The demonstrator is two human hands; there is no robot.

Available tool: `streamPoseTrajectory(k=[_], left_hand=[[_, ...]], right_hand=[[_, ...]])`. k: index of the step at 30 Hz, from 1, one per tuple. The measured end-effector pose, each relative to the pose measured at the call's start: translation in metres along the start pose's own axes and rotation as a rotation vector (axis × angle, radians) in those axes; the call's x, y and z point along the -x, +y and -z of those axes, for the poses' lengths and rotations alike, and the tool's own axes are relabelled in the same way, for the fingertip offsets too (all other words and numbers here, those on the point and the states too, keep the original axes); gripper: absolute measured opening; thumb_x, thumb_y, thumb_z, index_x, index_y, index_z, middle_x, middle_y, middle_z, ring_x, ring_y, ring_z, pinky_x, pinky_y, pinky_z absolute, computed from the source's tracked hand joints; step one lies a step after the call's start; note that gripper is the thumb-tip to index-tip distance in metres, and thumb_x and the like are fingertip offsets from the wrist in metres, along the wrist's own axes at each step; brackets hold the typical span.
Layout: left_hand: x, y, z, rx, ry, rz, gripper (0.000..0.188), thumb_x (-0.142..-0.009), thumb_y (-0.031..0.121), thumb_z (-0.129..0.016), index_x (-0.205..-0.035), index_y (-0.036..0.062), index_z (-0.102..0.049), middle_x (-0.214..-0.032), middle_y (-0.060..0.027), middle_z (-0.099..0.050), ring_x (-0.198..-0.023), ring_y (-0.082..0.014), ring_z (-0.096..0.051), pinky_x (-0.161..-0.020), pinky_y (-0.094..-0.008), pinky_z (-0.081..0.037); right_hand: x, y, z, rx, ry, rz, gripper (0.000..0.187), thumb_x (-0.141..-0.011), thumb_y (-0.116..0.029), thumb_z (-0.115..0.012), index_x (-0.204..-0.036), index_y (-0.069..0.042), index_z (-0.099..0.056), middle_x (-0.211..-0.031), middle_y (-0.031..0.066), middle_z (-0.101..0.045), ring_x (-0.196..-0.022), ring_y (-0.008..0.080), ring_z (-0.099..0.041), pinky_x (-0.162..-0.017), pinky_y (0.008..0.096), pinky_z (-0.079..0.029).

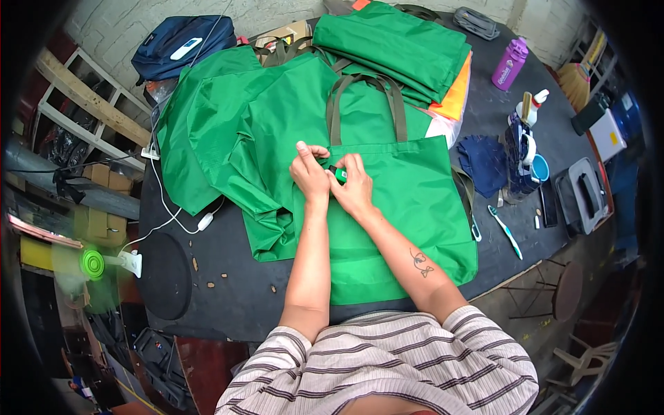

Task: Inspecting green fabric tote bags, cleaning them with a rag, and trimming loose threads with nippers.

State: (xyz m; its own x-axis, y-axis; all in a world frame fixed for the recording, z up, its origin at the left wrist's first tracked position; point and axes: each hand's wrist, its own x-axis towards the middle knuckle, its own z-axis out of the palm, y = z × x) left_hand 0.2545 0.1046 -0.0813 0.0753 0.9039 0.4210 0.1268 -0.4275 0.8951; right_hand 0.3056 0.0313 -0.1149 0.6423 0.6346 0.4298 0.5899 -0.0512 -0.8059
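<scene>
A green fabric tote bag (408,207) with olive webbing handles (400,114) lies flat in front of me. My right hand (354,185) is over its upper left part, closed around a small green and black object (339,174) whose kind I cannot make out. Close beside it, my left hand (309,171) is at the bag's upper left corner near a handle's base. Its fingers are curled in, and whatever is between them is hidden. More green bags (235,131) lie loosely crumpled to the left, partly under the left hand.
Folded green bags (394,48) are stacked at the back. On the black table (228,290)'s right stand a purple bottle (510,63) and an organizer (520,155), near a toothbrush (505,232). A blue bag (183,45) is back left; a small green fan (93,264) and white cable (166,194) are left.
</scene>
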Motion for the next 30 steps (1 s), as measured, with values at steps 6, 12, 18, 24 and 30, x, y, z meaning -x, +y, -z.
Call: streamPoseTrajectory(k=[6, 12, 18, 24, 30], left_hand=[[-0.001, -0.034, 0.018, -0.030, -0.207, -0.197, 0.071, -0.102, 0.039, -0.023, -0.065, -0.0040, -0.065, -0.061, -0.0108, -0.065, -0.057, -0.0201, -0.063, -0.060, -0.0311, -0.051], [-0.001, -0.030, 0.018, -0.091, -0.211, -0.299, 0.065, -0.102, 0.034, -0.026, -0.065, -0.0025, -0.065, -0.061, -0.0109, -0.066, -0.057, -0.0208, -0.063, -0.061, -0.0315, -0.051], [0.001, -0.031, 0.015, -0.043, -0.161, -0.250, 0.057, -0.101, 0.025, -0.031, -0.060, 0.0019, -0.064, -0.059, -0.0091, -0.063, -0.057, -0.0256, -0.060, -0.060, -0.0380, -0.046], [0.000, -0.036, 0.015, -0.007, -0.144, -0.201, 0.059, -0.101, 0.027, -0.031, -0.060, 0.0011, -0.064, -0.060, -0.0091, -0.064, -0.057, -0.0245, -0.061, -0.059, -0.0365, -0.047], [0.001, -0.037, 0.015, 0.011, -0.135, -0.180, 0.060, -0.101, 0.027, -0.030, -0.060, 0.0011, -0.064, -0.060, -0.0093, -0.064, -0.058, -0.0244, -0.061, -0.059, -0.0361, -0.047]], right_hand=[[0.009, 0.005, 0.009, -0.087, -0.155, 0.116, 0.034, -0.071, -0.024, -0.071, -0.092, -0.008, -0.050, -0.092, 0.0089, -0.052, -0.075, 0.0295, -0.060, -0.062, 0.0423, -0.050], [0.009, 0.007, 0.005, 0.050, -0.138, 0.126, 0.034, -0.069, -0.022, -0.070, -0.092, -0.007, -0.050, -0.092, 0.0103, -0.050, -0.074, 0.0315, -0.059, -0.062, 0.0439, -0.049], [0.009, 0.007, 0.000, 0.053, -0.084, 0.107, 0.031, -0.070, -0.019, -0.067, -0.092, -0.006, -0.049, -0.093, 0.0117, -0.049, -0.073, 0.0330, -0.059, -0.062, 0.0455, -0.049], [0.009, 0.007, 0.001, 0.025, -0.066, 0.088, 0.031, -0.070, -0.019, -0.068, -0.090, -0.006, -0.049, -0.091, 0.0117, -0.050, -0.073, 0.0329, -0.059, -0.061, 0.0450, -0.049], [0.011, 0.007, -0.001, 0.020, -0.038, 0.098, 0.030, -0.070, -0.018, -0.068, -0.088, -0.006, -0.049, -0.089, 0.0120, -0.050, -0.072, 0.0328, -0.059, -0.060, 0.0448, -0.048]])
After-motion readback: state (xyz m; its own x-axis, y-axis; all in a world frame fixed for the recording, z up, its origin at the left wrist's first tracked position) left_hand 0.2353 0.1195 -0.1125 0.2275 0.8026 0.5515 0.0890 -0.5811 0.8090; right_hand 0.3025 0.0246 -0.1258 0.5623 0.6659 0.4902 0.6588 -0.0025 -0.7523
